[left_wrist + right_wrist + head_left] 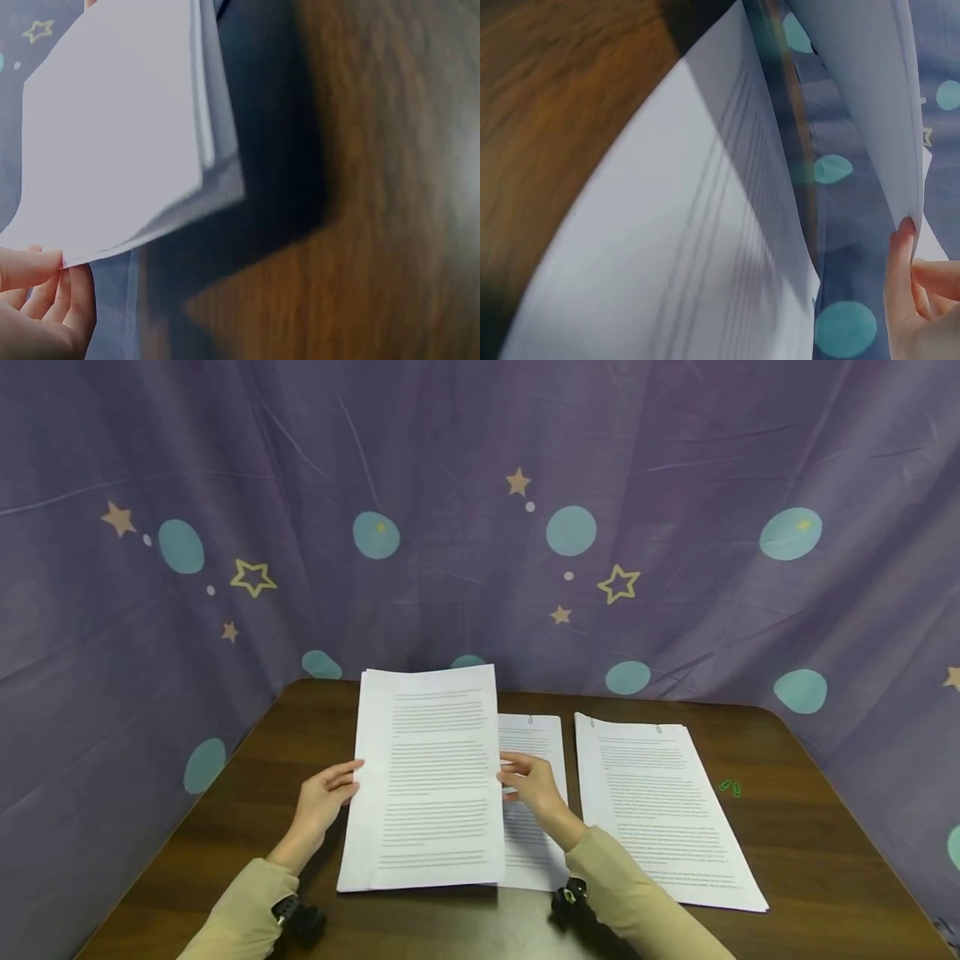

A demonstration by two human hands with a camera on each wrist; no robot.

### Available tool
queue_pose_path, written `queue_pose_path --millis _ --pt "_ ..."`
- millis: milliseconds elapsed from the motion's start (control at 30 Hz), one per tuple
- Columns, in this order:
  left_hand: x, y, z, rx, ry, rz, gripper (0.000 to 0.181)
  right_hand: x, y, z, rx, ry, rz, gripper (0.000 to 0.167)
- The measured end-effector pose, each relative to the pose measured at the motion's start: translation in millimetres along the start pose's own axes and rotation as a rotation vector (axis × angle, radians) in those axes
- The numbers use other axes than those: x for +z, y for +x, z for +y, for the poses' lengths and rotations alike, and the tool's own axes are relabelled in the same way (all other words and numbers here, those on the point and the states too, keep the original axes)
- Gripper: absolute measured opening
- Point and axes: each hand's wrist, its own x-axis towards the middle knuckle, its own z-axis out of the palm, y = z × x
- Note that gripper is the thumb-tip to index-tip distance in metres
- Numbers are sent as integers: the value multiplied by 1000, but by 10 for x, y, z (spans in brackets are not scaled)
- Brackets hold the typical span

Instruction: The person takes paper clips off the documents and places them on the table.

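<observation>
A stack of printed sheets [435, 777] is held up off the table, tilted, between both hands. My left hand [318, 806] pinches its left edge; in the left wrist view the thumb and fingers of the left hand [49, 304] grip the edge of the sheets [112, 120]. My right hand [536, 789] pinches the right edge, and the right wrist view has the right hand [922, 300] with thumb and fingers on either side of the raised sheets [877, 97]. Behind the raised stack lies another printed stack [536, 852], partly hidden, with a clip at its top.
To the right on the wooden table [810, 860] lies a printed stack [660, 810] with two clips on its top edge. Two green paper clips [731, 788] lie beside it. A purple patterned curtain [465, 460] hangs behind and around the table.
</observation>
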Motion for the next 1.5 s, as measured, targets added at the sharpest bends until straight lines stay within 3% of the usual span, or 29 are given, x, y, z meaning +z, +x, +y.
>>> queue_pose_path --millis 133,367,600,800,1100,1500 --pt "-109 134 -169 -26 49 36 33 139 22 20 17 16 -17 35" --pt "-318 194 -163 -17 48 35 31 348 74 63 29 57 -46 35" --pt "-455 41 297 -95 101 52 33 560 113 85 46 110 -59 35" --pt "-566 100 230 -90 94 92 33 729 158 117 61 135 -49 35" --pt "-727 217 128 -118 201 78 36 956 225 170 102 189 -25 36" --pt "-840 282 2 -148 211 78 37 1134 286 289 133 202 -29 37"
